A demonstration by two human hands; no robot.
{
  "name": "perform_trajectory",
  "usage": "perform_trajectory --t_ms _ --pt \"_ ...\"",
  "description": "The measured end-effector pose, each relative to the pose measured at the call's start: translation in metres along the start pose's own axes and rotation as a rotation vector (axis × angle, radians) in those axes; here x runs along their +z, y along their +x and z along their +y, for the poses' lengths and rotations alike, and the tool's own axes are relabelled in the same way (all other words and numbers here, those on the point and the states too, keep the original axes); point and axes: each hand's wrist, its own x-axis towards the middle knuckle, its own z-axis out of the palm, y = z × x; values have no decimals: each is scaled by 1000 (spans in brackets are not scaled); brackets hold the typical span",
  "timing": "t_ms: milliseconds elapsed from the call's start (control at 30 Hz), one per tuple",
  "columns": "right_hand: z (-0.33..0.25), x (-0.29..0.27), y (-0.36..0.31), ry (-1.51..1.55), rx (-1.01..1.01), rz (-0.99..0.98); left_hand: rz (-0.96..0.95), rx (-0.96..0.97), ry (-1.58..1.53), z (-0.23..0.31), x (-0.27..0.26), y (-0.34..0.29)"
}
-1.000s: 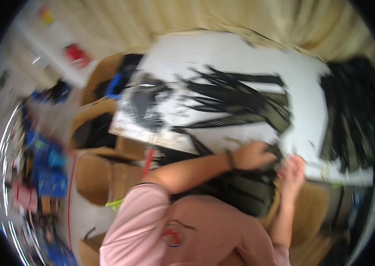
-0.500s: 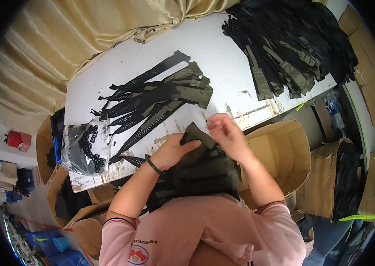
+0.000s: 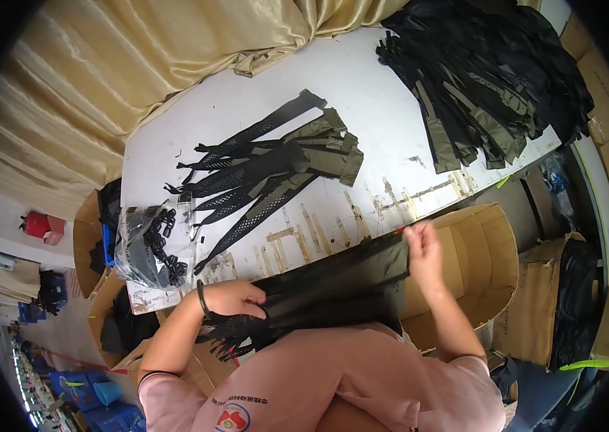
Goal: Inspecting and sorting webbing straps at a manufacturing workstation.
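A black and olive fabric piece (image 3: 337, 277) stretches across in front of my body, between my two hands and along the table's front edge. My left hand (image 3: 236, 297) is closed on its narrower, dark end, near several thin black strips (image 3: 229, 338). With fingers pinched, my right hand (image 3: 423, 252) grips the upper corner of its wide olive end. A small red bit shows beside those fingertips; what it is cannot be made out. Farther up the white table (image 3: 247, 93) lies a fanned group of similar black mesh and olive pieces (image 3: 283, 155).
A clear plastic bag with black buckle-like parts (image 3: 157, 245) sits at the table's left corner. A large heap of black and olive pieces (image 3: 492, 86) covers the far right. An open cardboard box (image 3: 481, 259) stands at right below the table edge. Gold curtains (image 3: 153, 50) hang behind.
My right hand has moved right and down, and my left hand left and down. The fabric, bunched up before, is now drawn out lengthwise between them. The view has shifted slightly.
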Motion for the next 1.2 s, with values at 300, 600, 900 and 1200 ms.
perform_trajectory --t_ms 300,600,900,1200 --pt "20 4 -49 -302 235 -102 1240 205 487 -19 -104 103" --pt "-7 -14 -24 -273 -34 -70 1270 76 575 -27 -138 167" --pt "-98 45 29 -372 -516 -45 894 478 -149 103 -60 112" --pt "-56 69 35 -183 -406 -115 902 361 -351 92 -30 111"
